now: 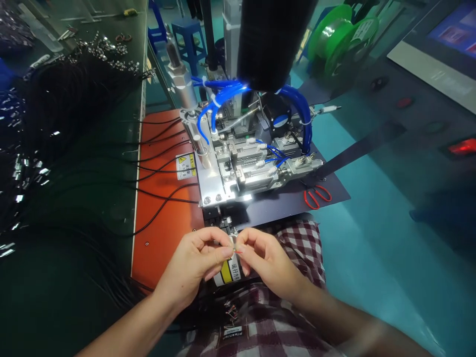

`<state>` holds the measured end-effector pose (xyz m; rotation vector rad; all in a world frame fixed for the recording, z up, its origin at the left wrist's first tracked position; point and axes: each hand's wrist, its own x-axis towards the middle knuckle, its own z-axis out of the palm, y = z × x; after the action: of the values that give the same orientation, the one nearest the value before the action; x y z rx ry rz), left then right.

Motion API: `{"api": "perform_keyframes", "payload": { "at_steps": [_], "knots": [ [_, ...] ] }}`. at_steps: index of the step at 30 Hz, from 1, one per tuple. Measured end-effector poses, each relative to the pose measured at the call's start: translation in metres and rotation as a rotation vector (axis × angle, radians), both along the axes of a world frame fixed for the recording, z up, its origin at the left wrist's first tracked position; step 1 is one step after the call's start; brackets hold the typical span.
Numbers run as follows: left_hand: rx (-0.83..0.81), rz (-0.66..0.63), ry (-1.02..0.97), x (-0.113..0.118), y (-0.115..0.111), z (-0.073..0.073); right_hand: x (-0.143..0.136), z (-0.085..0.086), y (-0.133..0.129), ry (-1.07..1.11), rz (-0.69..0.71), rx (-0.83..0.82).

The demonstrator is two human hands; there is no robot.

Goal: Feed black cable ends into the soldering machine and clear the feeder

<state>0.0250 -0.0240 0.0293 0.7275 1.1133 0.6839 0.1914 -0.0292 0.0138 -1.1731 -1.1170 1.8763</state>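
My left hand (197, 260) and my right hand (266, 258) meet fingertip to fingertip in front of the metal machine (256, 158). Both are closed in a pinch on a tiny bundle of thin coloured wires (238, 252); red and a bit of green show between the fingers. The rest of the wires is hidden by my fingertips. Below them a yellow and white label (227, 271) is partly covered by my hands. Just beyond the fingers lies a small fixture (226, 222) at the machine's front end.
Black cables (159, 168) run over the orange plate (163, 233) into the machine's left side. A heap of dark cables (82, 84) with shiny connectors covers the left bench. Red-handled scissors (317, 197) lie at right. A green spool (330, 37) stands behind. Loose small parts (231, 311) rest on my checked apron (267, 322).
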Motion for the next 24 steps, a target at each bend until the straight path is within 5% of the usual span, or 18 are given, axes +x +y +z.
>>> {"api": "perform_keyframes", "payload": {
  "at_steps": [4,12,19,24],
  "knots": [
    [-0.067,-0.056,-0.034,-0.003,0.004,0.004,0.0,0.001,0.002,-0.007,-0.012,-0.001],
    [0.066,-0.11,0.216,-0.009,0.01,0.013,0.007,0.0,0.023,-0.154,-0.028,0.129],
    [0.631,-0.141,0.787,-0.016,0.013,0.0,0.0,-0.022,0.04,-0.108,-0.029,0.092],
    [1.053,-0.283,0.951,-0.023,0.014,-0.015,-0.003,-0.032,0.044,-0.12,-0.039,0.096]
  ]
}}
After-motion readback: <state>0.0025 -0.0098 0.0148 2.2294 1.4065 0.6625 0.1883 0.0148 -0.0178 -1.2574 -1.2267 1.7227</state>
